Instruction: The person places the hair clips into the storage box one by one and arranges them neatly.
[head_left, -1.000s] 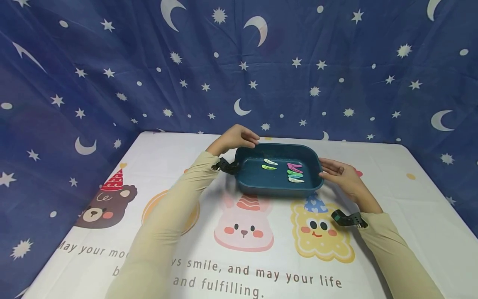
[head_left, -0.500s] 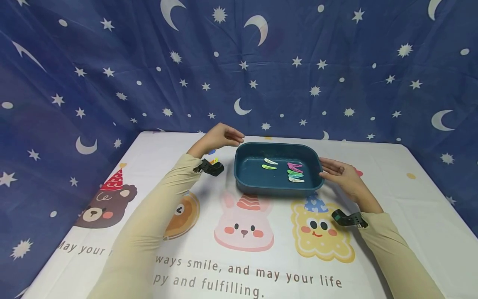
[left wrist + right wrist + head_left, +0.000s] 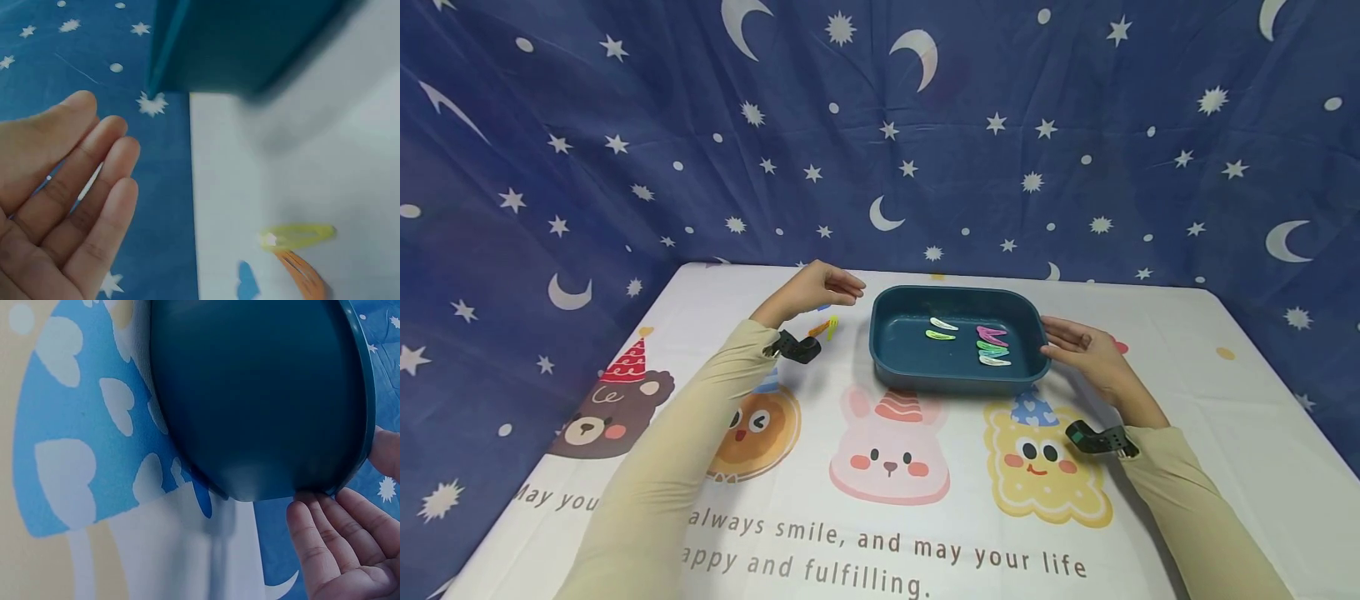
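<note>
A dark teal rectangular box [image 3: 958, 383] stands mid-table in the head view. Inside lie several snap hair clips, among them a white clip [image 3: 943, 324], a yellow-green clip [image 3: 940, 336] and a pink clip [image 3: 992, 335]. My right hand [image 3: 1090, 358] rests against the box's right end; in the right wrist view its fingertips [image 3: 303, 506] touch the outside and the thumb meets the rim. My left hand [image 3: 812, 292] hovers left of the box, fingers loosely extended, holding nothing. Below it on the cloth, a yellow clip [image 3: 300, 235] touches an orange clip [image 3: 303, 275].
A white tablecloth [image 3: 880, 542] with cartoon prints and lettering covers the table. Behind and at the left hangs a blue curtain [image 3: 820, 125] with moons and stars. A small blue shape [image 3: 247, 281] lies near the loose clips; I cannot tell whether it is printed.
My left hand has moved left, away from the box's left end, and the loose yellow and orange clips have come into view. My right hand and the box stay put.
</note>
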